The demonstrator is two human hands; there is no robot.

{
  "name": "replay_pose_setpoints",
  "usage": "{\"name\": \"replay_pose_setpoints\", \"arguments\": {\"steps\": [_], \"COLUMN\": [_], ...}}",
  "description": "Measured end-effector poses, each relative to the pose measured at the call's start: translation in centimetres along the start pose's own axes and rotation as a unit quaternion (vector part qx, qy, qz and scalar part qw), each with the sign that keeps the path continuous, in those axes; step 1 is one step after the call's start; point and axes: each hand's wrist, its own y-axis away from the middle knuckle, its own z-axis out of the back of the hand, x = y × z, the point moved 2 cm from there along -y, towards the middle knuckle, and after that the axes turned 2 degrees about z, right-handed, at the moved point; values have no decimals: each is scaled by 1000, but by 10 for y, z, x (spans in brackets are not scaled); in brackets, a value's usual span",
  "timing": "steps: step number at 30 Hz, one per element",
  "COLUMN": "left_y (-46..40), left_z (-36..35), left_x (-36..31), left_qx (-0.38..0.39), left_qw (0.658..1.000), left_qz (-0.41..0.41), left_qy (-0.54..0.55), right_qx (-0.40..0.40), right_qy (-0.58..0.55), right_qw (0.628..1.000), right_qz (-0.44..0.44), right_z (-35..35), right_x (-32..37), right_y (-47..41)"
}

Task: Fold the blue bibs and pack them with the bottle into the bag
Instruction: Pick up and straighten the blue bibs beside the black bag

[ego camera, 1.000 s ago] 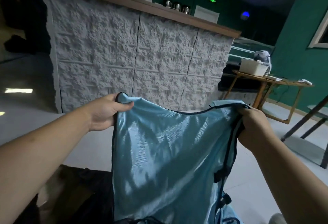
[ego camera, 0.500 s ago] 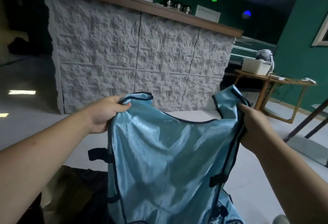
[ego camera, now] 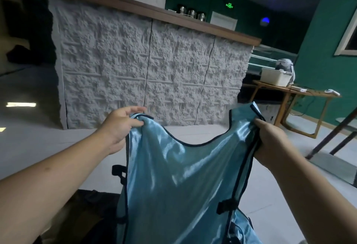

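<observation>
Held up mid-frame, spread between both hands: a shiny blue bib (ego camera: 179,182) with dark trim and a scooped neckline sagging at 12 o'clock of the cloth. Left hand (ego camera: 118,127) at 10 o'clock of the bib, thumb and curled fingers pinching the left shoulder strap, forefinger stretched out above it. Right hand (ego camera: 270,141) at 2 o'clock, fingers closed round the bunched right edge, the right strap tip poking up past the knuckles. Black side tabs (ego camera: 118,172) jutting out at the bib's 9 o'clock and more at 4 o'clock. Hanging straight down, lower hem cut off by the frame's bottom edge. More blue cloth (ego camera: 241,230) peeking out behind at 5 o'clock, whether a second bib cannot be told. Something dark (ego camera: 96,205) low at 7 o'clock, partly hidden by the bib and left forearm, too dim to identify. Behind, at 12 o'clock, a rough white stone-faced counter (ego camera: 146,73) with a wooden top and metal canisters (ego camera: 192,12). At 3 o'clock, a small wooden desk (ego camera: 293,93) carrying a white bin (ego camera: 274,76). Pale floor (ego camera: 34,131) all round.
</observation>
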Motion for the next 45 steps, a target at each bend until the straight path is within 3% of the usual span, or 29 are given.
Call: {"name": "replay_pose_setpoints", "arguments": {"steps": [8,11,14,17,19,23,25,32,36,40,43,45], "left_y": [-18,-22,-14,8,29,60,72,83,73,68,64,59], "left_z": [16,17,-3,-39,-63,-103,-117,-122,-106,-104,-102,-97], "left_x": [21,23,15,4,-4,-1,1,1,-7,-13,-15,-21], "left_qx": [-204,-241,-167,-15,74,171,212,265,257,233,183,160], "left_qw": [978,968,982,999,997,977,970,959,962,963,969,975], "left_qz": [31,65,64,19,-22,-95,-86,-96,-86,-118,-137,-136], "left_qy": [-32,-17,-56,-34,-22,-83,-79,-8,-8,-67,-92,-78], "right_qx": [-57,-58,-40,8,35,113,129,224,288,325,397,374], "right_qy": [-43,-30,-1,36,66,114,143,131,125,161,173,176], "right_qw": [997,998,999,999,997,987,981,965,948,929,898,907], "right_qz": [8,2,3,6,6,1,16,27,55,71,80,86], "right_z": [3,-2,-15,-36,-53,-81,-90,-99,-95,-95,-91,-84], "right_x": [-1,-1,-3,-10,-18,-30,-39,-57,-50,-49,-42,-33], "right_y": [3,8,16,33,47,80,89,95,89,88,92,90]}}
